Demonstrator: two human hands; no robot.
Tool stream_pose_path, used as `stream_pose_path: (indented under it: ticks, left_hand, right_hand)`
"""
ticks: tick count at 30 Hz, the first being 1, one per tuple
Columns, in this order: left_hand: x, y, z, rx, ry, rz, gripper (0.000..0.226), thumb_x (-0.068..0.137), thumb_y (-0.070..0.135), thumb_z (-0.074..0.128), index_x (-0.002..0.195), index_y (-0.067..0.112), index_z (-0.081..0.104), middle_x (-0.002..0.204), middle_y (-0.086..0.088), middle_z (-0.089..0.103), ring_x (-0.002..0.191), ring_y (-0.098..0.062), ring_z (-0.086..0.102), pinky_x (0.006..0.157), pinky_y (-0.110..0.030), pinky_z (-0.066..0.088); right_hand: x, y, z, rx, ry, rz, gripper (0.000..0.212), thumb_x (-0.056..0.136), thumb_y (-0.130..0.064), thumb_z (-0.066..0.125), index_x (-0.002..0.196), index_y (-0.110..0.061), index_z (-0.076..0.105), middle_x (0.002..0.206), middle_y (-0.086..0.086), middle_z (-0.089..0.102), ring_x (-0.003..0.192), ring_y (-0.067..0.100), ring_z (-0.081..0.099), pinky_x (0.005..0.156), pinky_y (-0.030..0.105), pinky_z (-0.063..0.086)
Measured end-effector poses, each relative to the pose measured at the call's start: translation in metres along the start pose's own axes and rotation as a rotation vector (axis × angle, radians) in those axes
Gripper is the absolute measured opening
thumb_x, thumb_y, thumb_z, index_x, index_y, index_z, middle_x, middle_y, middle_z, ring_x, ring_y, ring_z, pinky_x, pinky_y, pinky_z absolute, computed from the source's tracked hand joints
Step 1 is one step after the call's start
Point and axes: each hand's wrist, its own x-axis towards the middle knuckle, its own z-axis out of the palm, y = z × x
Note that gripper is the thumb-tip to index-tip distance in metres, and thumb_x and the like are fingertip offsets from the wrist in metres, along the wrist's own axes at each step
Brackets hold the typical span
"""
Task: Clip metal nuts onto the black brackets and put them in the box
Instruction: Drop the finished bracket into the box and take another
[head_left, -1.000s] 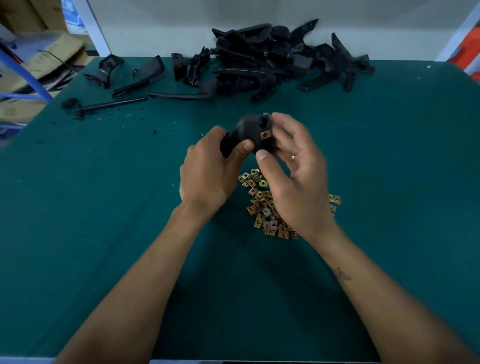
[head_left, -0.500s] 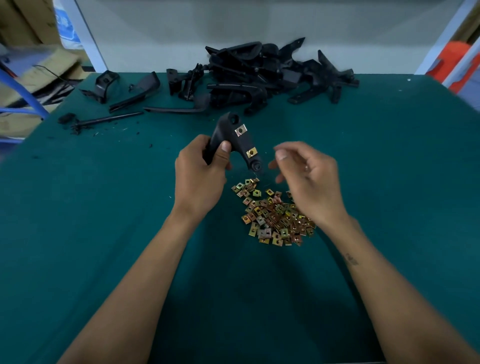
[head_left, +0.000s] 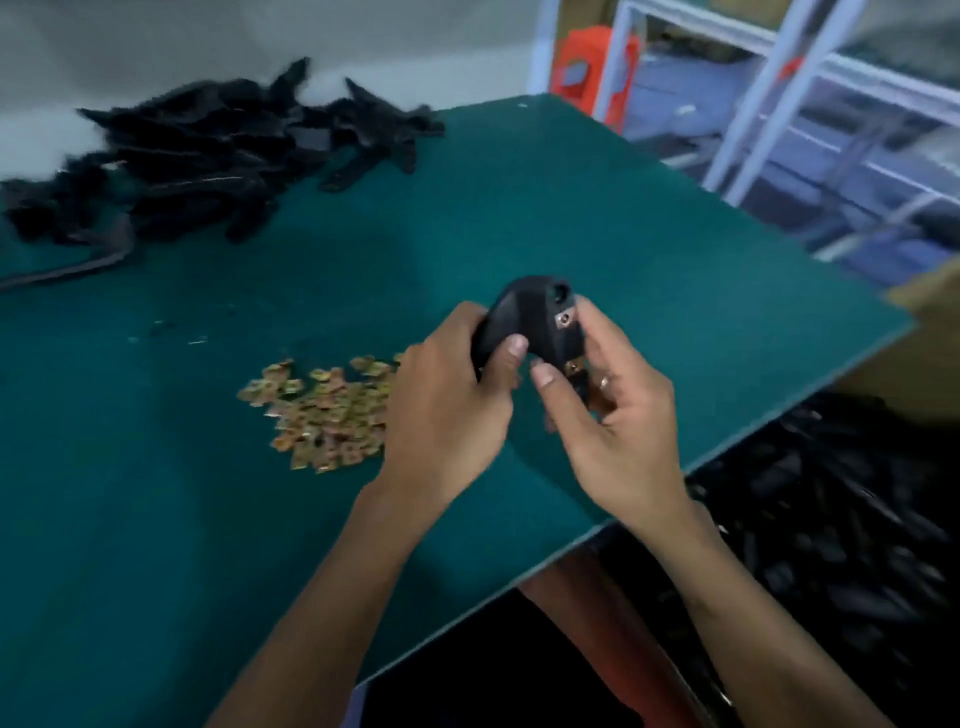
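Both the left hand (head_left: 447, 410) and the right hand (head_left: 618, 431) grip one black bracket (head_left: 524, 322) between them above the desk (head_left: 571, 208), a metal nut (head_left: 564, 318) already clipped on it. Its next stop is probably the box (head_left: 831, 519) of dark parts just right of the right hand. Much is left: a pile of loose nuts (head_left: 322, 410) lies left of the left hand and a heap of brackets (head_left: 208, 156) waits beyond.

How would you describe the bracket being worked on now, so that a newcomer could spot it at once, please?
On the green table, look right of the heap of metal nuts. The bracket is gripped between both hands, left hand and right hand. Unlike the black brackets piled at the far edge, it carries a clipped-on nut.
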Motion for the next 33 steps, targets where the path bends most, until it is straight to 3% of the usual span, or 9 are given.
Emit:
stream_pose_path:
  ticks: [3, 6, 10, 15, 19, 22, 25, 29, 33]
  left_hand:
    - [-0.010, 0.038, 0.054, 0.029, -0.173, 0.072, 0.024, 0.093, 0.044, 0.057, 0.086, 0.024, 0.046, 0.072, -0.001, 0.062, 0.073, -0.033, 0.065, 0.067, -0.049, 0.051]
    - [-0.031, 0.072, 0.115, 0.033, -0.403, 0.118, 0.019, 0.093, 0.038, 0.062, 0.095, 0.023, 0.050, 0.086, -0.005, 0.066, 0.089, -0.037, 0.061, 0.077, -0.050, 0.050]
    - [-0.082, 0.090, 0.195, 0.067, -0.703, 0.159, 0.062, 0.097, 0.036, 0.059, 0.152, 0.023, 0.033, 0.139, -0.009, 0.058, 0.127, -0.032, 0.053, 0.102, -0.041, 0.043]
    - [-0.126, 0.068, 0.281, -0.049, -1.085, -0.220, 0.071, 0.102, 0.026, 0.055, 0.161, 0.026, 0.015, 0.151, -0.011, 0.043, 0.108, -0.026, 0.069, 0.091, -0.041, 0.058]
    - [-0.128, 0.050, 0.312, -0.270, -1.054, -0.534, 0.078, 0.102, 0.005, 0.054, 0.163, 0.025, 0.009, 0.154, -0.007, 0.045, 0.119, -0.022, 0.063, 0.099, -0.041, 0.055]
    - [-0.135, 0.046, 0.318, -0.471, -0.999, -0.819, 0.078, 0.101, 0.001, 0.053, 0.163, 0.020, 0.008, 0.150, -0.011, 0.049, 0.104, -0.020, 0.067, 0.091, -0.034, 0.057]
    - [-0.147, 0.043, 0.314, -0.494, -1.036, -0.906, 0.073, 0.102, 0.002, 0.051, 0.162, 0.014, 0.011, 0.119, -0.007, 0.064, 0.088, -0.015, 0.065, 0.077, -0.025, 0.055]
    - [-0.148, 0.037, 0.305, -0.524, -1.044, -0.944, 0.067, 0.103, 0.005, 0.052, 0.160, 0.009, 0.018, 0.141, -0.014, 0.054, 0.111, -0.025, 0.064, 0.097, -0.033, 0.054]
    - [-0.136, 0.041, 0.298, -0.587, -1.007, -0.894, 0.062, 0.103, 0.006, 0.053, 0.158, 0.007, 0.025, 0.147, -0.016, 0.050, 0.119, -0.028, 0.063, 0.091, -0.029, 0.056]
  right_hand:
    - [-0.025, 0.005, -0.061, -0.091, 0.229, 0.071, 0.047, 0.099, -0.026, 0.065, 0.142, -0.042, 0.055, 0.105, -0.024, 0.069, 0.079, -0.007, 0.062, 0.076, 0.020, 0.051]
    - [-0.062, 0.019, -0.123, -0.152, 0.448, 0.224, 0.041, 0.101, -0.018, 0.063, 0.140, -0.033, 0.059, 0.128, -0.014, 0.070, 0.107, 0.004, 0.066, 0.095, 0.031, 0.054]
    - [-0.122, 0.051, -0.188, 0.027, 0.771, 0.574, 0.042, 0.102, -0.004, 0.059, 0.139, -0.024, 0.061, 0.108, -0.014, 0.076, 0.092, 0.010, 0.067, 0.074, 0.024, 0.056]
    - [-0.187, 0.107, -0.240, 0.072, 1.159, 0.997, 0.046, 0.103, -0.013, 0.062, 0.147, -0.025, 0.055, 0.076, -0.010, 0.074, 0.065, 0.011, 0.060, 0.057, 0.029, 0.049]
    - [-0.213, 0.142, -0.258, 0.249, 1.429, 1.089, 0.036, 0.099, -0.004, 0.064, 0.131, -0.020, 0.063, 0.081, 0.005, 0.068, 0.063, 0.013, 0.059, 0.057, 0.027, 0.051]
    - [-0.219, 0.153, -0.265, 0.409, 1.599, 1.121, 0.024, 0.096, 0.007, 0.060, 0.115, -0.005, 0.068, 0.085, 0.009, 0.064, 0.063, 0.014, 0.055, 0.054, 0.024, 0.046]
    - [-0.220, 0.153, -0.272, 0.660, 1.740, 1.028, 0.010, 0.098, 0.002, 0.060, 0.093, -0.003, 0.066, 0.110, 0.015, 0.065, 0.076, 0.017, 0.062, 0.064, 0.024, 0.055]
    - [-0.224, 0.144, -0.271, 1.058, 1.827, 0.853, 0.022, 0.101, -0.017, 0.058, 0.119, -0.006, 0.065, 0.125, 0.010, 0.062, 0.098, 0.020, 0.066, 0.089, 0.023, 0.058]
    - [-0.231, 0.136, -0.249, 1.241, 1.860, 0.845, 0.041, 0.099, -0.024, 0.057, 0.132, 0.001, 0.056, 0.133, 0.016, 0.060, 0.110, 0.022, 0.066, 0.081, 0.022, 0.059]
